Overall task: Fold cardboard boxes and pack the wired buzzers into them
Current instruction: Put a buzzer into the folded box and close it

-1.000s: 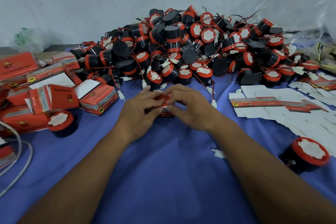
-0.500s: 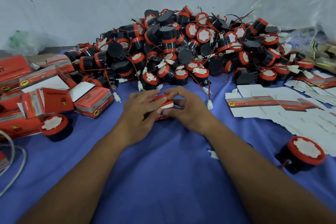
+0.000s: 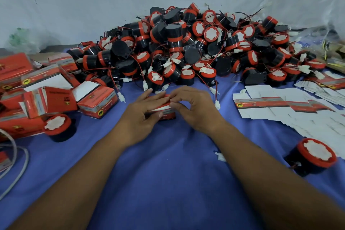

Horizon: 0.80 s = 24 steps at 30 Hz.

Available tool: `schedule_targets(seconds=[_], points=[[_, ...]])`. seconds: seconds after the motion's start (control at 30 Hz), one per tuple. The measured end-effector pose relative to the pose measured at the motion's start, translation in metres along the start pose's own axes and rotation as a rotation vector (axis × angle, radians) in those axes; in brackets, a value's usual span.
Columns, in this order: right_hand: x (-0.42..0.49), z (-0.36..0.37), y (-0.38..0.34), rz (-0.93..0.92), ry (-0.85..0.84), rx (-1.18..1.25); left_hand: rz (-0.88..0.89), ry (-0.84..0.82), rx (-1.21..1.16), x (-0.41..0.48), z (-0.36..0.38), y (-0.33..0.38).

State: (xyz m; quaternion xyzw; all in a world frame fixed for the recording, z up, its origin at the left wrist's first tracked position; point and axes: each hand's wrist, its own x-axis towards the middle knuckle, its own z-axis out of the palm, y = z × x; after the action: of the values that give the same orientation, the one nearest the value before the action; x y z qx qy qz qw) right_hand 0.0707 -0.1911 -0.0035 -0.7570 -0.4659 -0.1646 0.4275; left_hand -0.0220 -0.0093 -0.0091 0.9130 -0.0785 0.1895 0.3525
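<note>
Two hands work the red box (image 3: 166, 113) just before the buzzer pile (image 3: 186, 46): the left hand (image 3: 141, 115) now lies flatter over its top, thumb clamped on the near face, while the right hand (image 3: 194, 110) pinches the newly showing white flap (image 3: 161, 107), seemingly tucking it shut

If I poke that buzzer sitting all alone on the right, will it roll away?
Probably not at first: the lone buzzer is a short round drum with its red face upward, so it would more likely slide or tip. Once on its side it might roll. The blue cloth would likely slow it.
</note>
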Motion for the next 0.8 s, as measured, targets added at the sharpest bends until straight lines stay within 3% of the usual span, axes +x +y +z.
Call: schedule_targets(seconds=[0.17, 0.57, 0.63, 0.73, 0.8], points=[[0.001, 0.0, -0.002, -0.109, -0.108, -0.028, -0.074, 0.013, 0.004, 0.002, 0.001, -0.003], [-0.003, 0.005, 0.007, -0.054, -0.215, 0.023, -0.056, 0.004, 0.026, 0.002, 0.003, -0.005], [-0.007, 0.01, 0.01, 0.063, -0.156, 0.121, -0.049, 0.025, 0.034, 0.0, 0.002, -0.005], [-0.007, 0.009, 0.012, 0.35, -0.031, 0.455, -0.032, 0.028, -0.002, -0.003, -0.002, -0.006], [-0.005, 0.005, 0.014, 0.434, -0.055, 0.596, -0.046, 0.054, -0.025, -0.004, -0.003, -0.008]])
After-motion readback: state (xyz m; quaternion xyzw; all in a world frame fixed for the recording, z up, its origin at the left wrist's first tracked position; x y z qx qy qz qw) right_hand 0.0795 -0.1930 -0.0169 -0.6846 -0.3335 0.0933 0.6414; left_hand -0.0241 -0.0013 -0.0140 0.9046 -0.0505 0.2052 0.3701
